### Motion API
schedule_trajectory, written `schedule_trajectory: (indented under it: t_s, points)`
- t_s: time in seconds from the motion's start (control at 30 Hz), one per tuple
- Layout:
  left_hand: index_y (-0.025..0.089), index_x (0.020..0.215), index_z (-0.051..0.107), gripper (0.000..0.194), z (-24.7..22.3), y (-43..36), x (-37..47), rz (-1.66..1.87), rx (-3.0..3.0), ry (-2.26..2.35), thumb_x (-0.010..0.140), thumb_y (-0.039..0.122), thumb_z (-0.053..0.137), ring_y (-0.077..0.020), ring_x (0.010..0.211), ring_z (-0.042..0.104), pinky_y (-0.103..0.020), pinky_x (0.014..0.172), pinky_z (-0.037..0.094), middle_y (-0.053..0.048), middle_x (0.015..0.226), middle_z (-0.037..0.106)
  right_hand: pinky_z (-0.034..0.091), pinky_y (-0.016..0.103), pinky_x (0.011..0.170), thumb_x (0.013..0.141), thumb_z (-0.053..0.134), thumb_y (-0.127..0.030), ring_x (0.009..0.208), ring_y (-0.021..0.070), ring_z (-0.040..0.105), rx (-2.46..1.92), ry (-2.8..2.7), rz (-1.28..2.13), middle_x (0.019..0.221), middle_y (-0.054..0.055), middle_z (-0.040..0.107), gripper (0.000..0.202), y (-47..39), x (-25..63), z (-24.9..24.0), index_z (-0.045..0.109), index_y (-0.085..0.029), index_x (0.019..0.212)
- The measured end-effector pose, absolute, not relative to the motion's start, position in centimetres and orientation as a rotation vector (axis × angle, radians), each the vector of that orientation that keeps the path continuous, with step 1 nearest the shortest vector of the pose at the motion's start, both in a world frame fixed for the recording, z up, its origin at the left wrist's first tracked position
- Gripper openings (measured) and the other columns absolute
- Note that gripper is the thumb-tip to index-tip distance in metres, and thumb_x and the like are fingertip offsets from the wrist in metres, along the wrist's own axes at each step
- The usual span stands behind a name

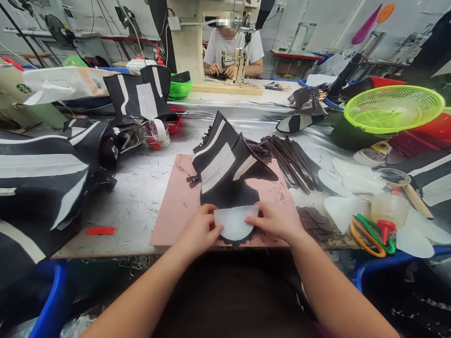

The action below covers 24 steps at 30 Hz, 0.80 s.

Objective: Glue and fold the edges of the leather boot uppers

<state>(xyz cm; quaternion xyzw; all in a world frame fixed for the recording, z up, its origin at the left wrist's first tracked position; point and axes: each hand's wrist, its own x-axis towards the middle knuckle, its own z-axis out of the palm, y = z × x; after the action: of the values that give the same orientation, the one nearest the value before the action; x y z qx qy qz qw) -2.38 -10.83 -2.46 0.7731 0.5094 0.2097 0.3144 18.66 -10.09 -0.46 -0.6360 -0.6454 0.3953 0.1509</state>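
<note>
A black leather piece [229,190] with white strips lies on a pink board [169,202], its upper part standing up in folds. Over its near, rounded end is a white half-round piece [234,224], its straight edge facing away from me. My left hand [206,227] pinches the left corner of the white piece between thumb and fingers. At the right corner my right hand [269,219] holds it the same way. A dark scalloped edge shows beneath the white piece. Dark thin strips [291,157] lie beyond the board at the right.
Striped black pieces [38,173] are heaped at the left, near a red strip [100,231]. To the right are green-and-orange-handled scissors [368,237], white pieces [343,211] and a yellow-green basket [392,109]. Behind a sewing machine [186,42] sits another person [234,51].
</note>
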Motion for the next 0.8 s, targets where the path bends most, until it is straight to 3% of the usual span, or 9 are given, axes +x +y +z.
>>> schedule_trajectory:
  t_s: [0.13,0.23,0.3,0.37,0.43,0.53,0.63,0.73,0.8]
  points:
    - [0.015,0.061,0.06,0.02,-2.5,-10.9,-2.2,0.519,2.185,1.365,0.077,0.02,0.05,-0.0188,0.087,0.057,-0.031,0.076,0.05,-0.007,0.101,0.057,0.037,0.026,0.052,0.071,0.062,-0.033,0.063,0.0199,0.058,-1.908,-2.031,0.912,0.064,0.003,0.061,0.021,-10.3,18.3,-0.4,0.05,-0.02,0.059]
    - [0.015,0.064,0.059,0.016,-2.4,-11.1,-2.2,0.464,2.381,1.417,0.077,0.02,0.052,-0.0207,0.087,0.057,-0.034,0.076,0.05,-0.008,0.099,0.058,0.041,0.03,0.057,0.075,0.06,-0.033,0.068,0.0217,0.058,-1.944,-2.171,0.674,0.072,0.006,0.061,0.018,-10.7,18.0,-0.6,0.053,-0.02,0.065]
    - [0.015,0.082,0.063,0.011,-2.4,-11.4,-2.3,0.51,2.533,1.547,0.077,0.023,0.056,-0.0266,0.096,0.055,-0.04,0.079,0.049,-0.011,0.111,0.057,0.045,0.035,0.063,0.074,0.061,-0.033,0.076,0.0258,0.058,-1.935,-2.209,0.412,0.084,0.01,0.061,0.016,-11.2,17.9,-1.1,0.057,-0.018,0.074]
    - [0.019,0.106,0.059,0.029,-2.7,-11.7,-2.4,0.589,2.721,1.555,0.078,0.022,0.056,-0.0318,0.111,0.048,-0.046,0.086,0.044,-0.012,0.127,0.049,0.046,0.043,0.076,0.075,0.061,-0.03,0.093,0.0306,0.056,-1.818,-2.205,0.159,0.104,0.015,0.059,0.022,-11.9,17.7,-1.9,0.06,-0.016,0.092]
    - [0.023,0.119,0.053,0.039,-3.2,-11.9,-2.5,0.553,2.908,1.322,0.081,0.016,0.05,-0.0303,0.12,0.042,-0.046,0.096,0.038,-0.008,0.131,0.047,0.041,0.046,0.09,0.081,0.052,-0.021,0.11,0.0301,0.05,-1.594,-2.253,0.049,0.121,0.015,0.054,0.031,-12.7,17.3,-3.1,0.056,-0.017,0.111]
    - [0.019,0.125,0.048,0.043,-3.9,-11.7,-2.6,0.26,2.934,1.038,0.082,0.014,0.045,-0.0249,0.121,0.043,-0.041,0.101,0.037,-0.006,0.128,0.051,0.035,0.046,0.1,0.086,0.038,-0.015,0.122,0.0272,0.042,-1.336,-2.378,0.147,0.129,0.014,0.049,0.04,-13.8,16.5,-4.8,0.049,-0.014,0.125]
    - [0.018,0.131,0.041,0.048,-3.8,-11.2,-2.8,0.129,2.805,1.053,0.082,0.019,0.044,-0.0233,0.125,0.039,-0.039,0.101,0.037,-0.006,0.133,0.044,0.031,0.051,0.102,0.086,0.039,-0.022,0.127,0.0296,0.034,-1.331,-2.397,0.352,0.134,0.017,0.042,0.045,-14.3,16.1,-5.0,0.044,-0.009,0.13]
    - [0.022,0.133,0.038,0.052,-3.2,-11.2,-3.4,0.217,2.81,1.022,0.081,0.017,0.038,-0.021,0.126,0.037,-0.039,0.102,0.036,-0.003,0.135,0.041,0.037,0.045,0.099,0.084,0.044,-0.029,0.124,0.0265,0.039,-1.337,-2.283,0.576,0.136,0.016,0.039,0.046,-13.6,17.5,-3.6,0.047,-0.013,0.127]
    - [0.027,0.133,0.037,0.054,-3.5,-11.4,-4.5,0.358,2.905,0.967,0.079,0.017,0.037,-0.0198,0.122,0.042,-0.035,0.099,0.039,-0.001,0.133,0.045,0.044,0.037,0.092,0.084,0.042,-0.033,0.119,0.0225,0.046,-1.413,-2.042,0.566,0.133,0.014,0.045,0.04,-12.7,20.4,-2.2,0.055,-0.015,0.118]
